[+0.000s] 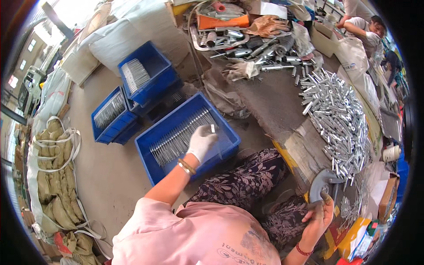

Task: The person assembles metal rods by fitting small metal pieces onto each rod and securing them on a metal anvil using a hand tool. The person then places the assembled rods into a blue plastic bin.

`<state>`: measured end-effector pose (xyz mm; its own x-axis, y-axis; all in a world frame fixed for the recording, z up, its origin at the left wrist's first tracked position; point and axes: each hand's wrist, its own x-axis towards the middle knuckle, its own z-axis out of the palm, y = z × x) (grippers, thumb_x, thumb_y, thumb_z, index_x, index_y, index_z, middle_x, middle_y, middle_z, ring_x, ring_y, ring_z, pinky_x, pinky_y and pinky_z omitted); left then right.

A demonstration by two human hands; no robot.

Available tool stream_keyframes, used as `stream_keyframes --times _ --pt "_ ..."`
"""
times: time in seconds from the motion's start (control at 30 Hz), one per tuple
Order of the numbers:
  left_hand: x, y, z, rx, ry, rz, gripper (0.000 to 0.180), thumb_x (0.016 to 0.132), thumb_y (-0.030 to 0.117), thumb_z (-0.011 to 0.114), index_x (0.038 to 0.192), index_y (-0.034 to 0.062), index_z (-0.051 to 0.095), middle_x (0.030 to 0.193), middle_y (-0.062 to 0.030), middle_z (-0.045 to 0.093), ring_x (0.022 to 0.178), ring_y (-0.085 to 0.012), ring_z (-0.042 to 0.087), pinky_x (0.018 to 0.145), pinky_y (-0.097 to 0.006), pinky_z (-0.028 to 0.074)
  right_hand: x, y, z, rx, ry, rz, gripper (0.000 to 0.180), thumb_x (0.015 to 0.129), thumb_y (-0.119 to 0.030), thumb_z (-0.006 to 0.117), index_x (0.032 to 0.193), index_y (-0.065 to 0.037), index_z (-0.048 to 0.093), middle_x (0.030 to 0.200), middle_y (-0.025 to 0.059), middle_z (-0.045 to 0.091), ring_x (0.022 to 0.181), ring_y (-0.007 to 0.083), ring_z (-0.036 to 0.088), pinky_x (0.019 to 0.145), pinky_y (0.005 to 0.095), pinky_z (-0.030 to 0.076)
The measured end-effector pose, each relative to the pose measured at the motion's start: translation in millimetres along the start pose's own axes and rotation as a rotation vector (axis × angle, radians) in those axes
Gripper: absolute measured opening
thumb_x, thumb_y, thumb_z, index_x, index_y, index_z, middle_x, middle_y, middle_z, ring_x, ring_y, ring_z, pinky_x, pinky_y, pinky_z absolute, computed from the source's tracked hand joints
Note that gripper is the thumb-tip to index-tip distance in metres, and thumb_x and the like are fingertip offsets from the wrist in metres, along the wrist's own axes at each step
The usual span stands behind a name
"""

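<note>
My left hand [203, 142], in a white glove, is over a blue plastic bin [148, 137]. Its fingers are closed, and a small shiny metal piece [213, 128] shows at the fingertips. Below it in the bin, slim metal rods [176, 134] lie side by side in a long row. My bare right hand [319, 214] is at the bench edge, next to a curved grey metal guard [321, 184]. Its fingers are bent but apart, with dark coverings on some tips. I see nothing held in it.
Two more blue bins [152, 70] [108, 119] of rods stand beyond on the left. A heap of metal sleeves [338, 119] covers the bench, with tools, an orange glove [267, 26] and an orange box [223, 22] behind. Sacks [55, 176] lie far left. Another person [364, 33] sits at the far right.
</note>
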<state>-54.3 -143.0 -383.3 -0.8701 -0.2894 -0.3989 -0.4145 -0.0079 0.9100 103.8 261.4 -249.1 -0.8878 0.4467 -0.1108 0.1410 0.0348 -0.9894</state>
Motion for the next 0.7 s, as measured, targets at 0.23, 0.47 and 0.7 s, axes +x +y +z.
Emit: stream_keyframes --times 0.23,0.47,0.7 --pt "130 -148 -106 0.229 0.413 -0.032 0.059 0.085 0.022 0.083 0.136 -0.002 0.066 0.121 -0.0206 0.076 0.107 -0.0298 0.076 0.095 -0.037 0.059 3 3 -1 0.045 0.002 -0.03 0.037 0.109 -0.019 0.066 0.138 0.002 0.062 0.083 -0.0007 0.062 0.054 0.003 0.049 0.042 0.0192 0.038" --pt "152 -125 -92 0.418 0.487 -0.017 0.052 0.085 0.024 0.086 0.129 0.0 0.07 0.12 -0.0209 0.077 0.11 -0.0345 0.075 0.1 -0.041 0.058 4 10 -8 0.038 0.074 -0.068 0.034 0.11 -0.019 0.063 0.137 0.002 0.062 0.082 -0.0001 0.062 0.054 0.0032 0.049 0.042 0.0192 0.038" --pt "128 -88 -79 0.558 0.619 0.118 0.055 0.089 0.039 0.084 0.125 0.0001 0.072 0.121 -0.0233 0.076 0.113 -0.0378 0.073 0.101 -0.043 0.054 -5 -14 4 0.031 -0.013 0.023 0.03 0.103 0.001 0.058 0.131 0.003 0.066 0.087 0.0081 0.071 0.058 0.0095 0.059 0.052 0.0241 0.049"
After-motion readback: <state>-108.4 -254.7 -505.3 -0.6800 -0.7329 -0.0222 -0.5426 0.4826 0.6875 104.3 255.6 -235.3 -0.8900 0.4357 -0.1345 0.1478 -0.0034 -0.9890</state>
